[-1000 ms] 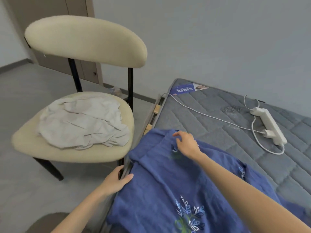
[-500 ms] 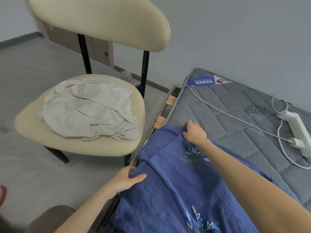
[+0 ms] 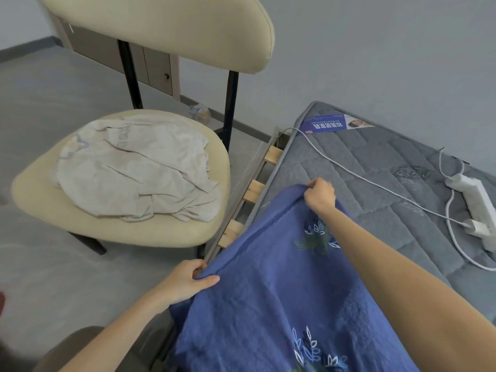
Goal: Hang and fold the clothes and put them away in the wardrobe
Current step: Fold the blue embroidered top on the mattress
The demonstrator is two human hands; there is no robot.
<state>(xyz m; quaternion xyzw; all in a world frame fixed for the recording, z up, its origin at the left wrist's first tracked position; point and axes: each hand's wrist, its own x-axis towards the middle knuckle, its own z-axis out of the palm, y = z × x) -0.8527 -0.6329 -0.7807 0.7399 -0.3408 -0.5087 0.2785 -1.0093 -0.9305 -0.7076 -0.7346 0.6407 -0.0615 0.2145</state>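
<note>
A blue garment (image 3: 268, 291) with embroidered leaf patterns lies spread over the near corner of the grey mattress (image 3: 362, 183). My left hand (image 3: 185, 280) pinches its near-left edge at the bed's side, thumb on top. My right hand (image 3: 319, 196) grips the far edge of the same garment, fingers curled round the raised cloth. A crumpled cream garment (image 3: 134, 167) lies on the seat of the cream chair (image 3: 120, 229) to the left.
A white power strip (image 3: 475, 194) with a plug and long white cable lies on the mattress at the right. Wooden bed slats (image 3: 252, 187) show between chair and mattress. A low cabinet (image 3: 150, 65) stands behind the chair against the grey wall.
Both hands have closed on the blue garment's edge and lifted it slightly. My right hand went from touching the cloth to gripping its far edge. The view has shifted closer and lower.
</note>
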